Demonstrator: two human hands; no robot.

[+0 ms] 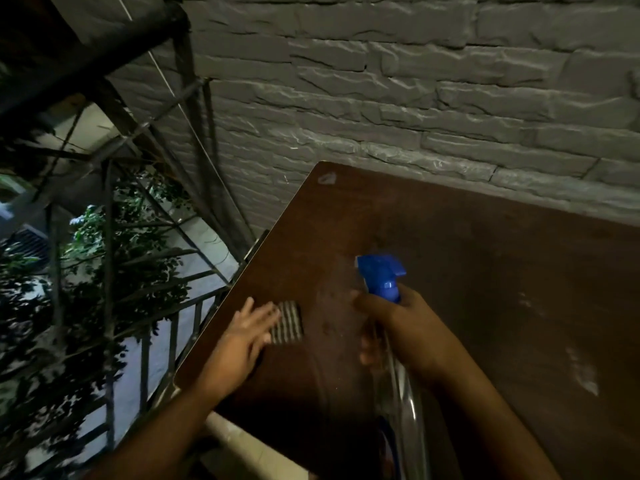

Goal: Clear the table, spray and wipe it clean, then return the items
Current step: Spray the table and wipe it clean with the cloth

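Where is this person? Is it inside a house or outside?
Probably outside, on a balcony or terrace at night. A brown table stands against a grey stone-look wall, and a metal railing runs beside it, with leafy trees beyond and below.

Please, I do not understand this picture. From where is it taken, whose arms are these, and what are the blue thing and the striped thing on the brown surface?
There is no machine here. A person wears a camera on the head, so the single picture looks forward and down at that person's own arms. The brown surface is a table that stands against a grey stone wall; a metal railing and leaves are on the left. The right hand grips a spray bottle with a blue head and a clear body, its nozzle pointing away over the table. The left hand lies with straight fingers on a striped cloth on the table. Pale smears show on the tabletop. The picture is dark, so finer details cannot be told.
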